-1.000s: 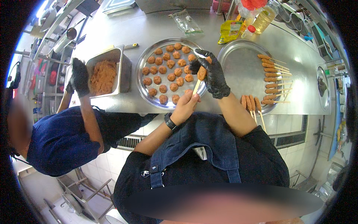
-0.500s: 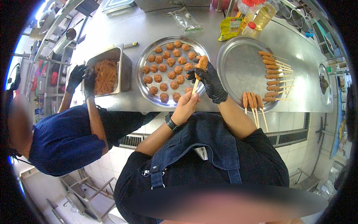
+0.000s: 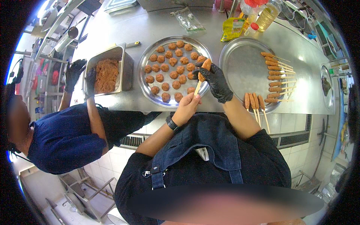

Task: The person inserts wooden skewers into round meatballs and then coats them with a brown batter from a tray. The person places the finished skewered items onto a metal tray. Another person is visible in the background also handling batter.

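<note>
Meat [image 3: 206,65] reddish-brown, elongated, rough-surfaced, on pale stick [image 3: 197,88], tilted rightward.

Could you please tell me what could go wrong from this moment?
The meat on the stick might crack or loosen if the gloved right hand presses too hard. If it slipped, it could fall onto the nearby balls. Four skewers at the right tray's near rim have their sticks jutting past the table's front edge, so a passing arm might knock them.
</note>
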The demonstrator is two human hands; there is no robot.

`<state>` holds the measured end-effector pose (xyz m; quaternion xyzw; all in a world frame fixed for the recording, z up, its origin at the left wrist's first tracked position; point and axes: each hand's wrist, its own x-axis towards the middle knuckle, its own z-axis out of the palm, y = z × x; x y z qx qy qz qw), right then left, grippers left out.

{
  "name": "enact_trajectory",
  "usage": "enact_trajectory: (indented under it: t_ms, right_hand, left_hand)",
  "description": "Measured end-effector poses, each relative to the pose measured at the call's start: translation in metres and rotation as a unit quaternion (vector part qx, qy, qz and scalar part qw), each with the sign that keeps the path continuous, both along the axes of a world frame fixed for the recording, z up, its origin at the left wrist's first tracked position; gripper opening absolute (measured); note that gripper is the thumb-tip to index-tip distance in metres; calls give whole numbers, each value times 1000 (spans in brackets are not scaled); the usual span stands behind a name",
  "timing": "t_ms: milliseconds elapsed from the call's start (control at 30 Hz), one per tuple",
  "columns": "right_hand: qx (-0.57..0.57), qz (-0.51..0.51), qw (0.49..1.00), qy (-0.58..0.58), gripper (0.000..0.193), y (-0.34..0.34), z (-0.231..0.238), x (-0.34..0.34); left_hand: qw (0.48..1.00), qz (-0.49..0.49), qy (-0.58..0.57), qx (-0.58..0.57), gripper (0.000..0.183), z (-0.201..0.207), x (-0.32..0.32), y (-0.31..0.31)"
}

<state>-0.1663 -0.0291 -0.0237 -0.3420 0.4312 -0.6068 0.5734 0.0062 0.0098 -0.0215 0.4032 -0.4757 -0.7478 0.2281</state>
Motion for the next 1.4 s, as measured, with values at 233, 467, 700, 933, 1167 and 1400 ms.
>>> enact_trajectory:
  t_ms: [233, 467, 700, 933, 1167, 1400]
  right_hand:
    - [23, 16, 998, -59, 27, 10, 2, 11]
    - [37, 71, 996, -29, 31, 16, 9, 10]
    - [-24, 47, 998, -27, 40, -6, 8, -10]
    - [-12, 47, 996, -70, 36, 9, 3, 11]
    - [-24, 44, 999, 4, 33, 1, -11, 5]
    - [33, 99, 929, -356, 44, -15, -2, 0]
  left_hand:
    - [1000, 15, 17, 12, 29, -1, 1, -1]
    - [1000, 19, 3, -1, 32, -3, -4, -3]
    - [998, -42, 32, 19, 35, 1, -4, -4]
    - [995, -19, 65, 67, 34, 2, -2, -8]
    - [995, -14, 73, 72, 33, 7, -4, -13]
    - [980, -37, 128, 149, 35, 9, -3, -18]
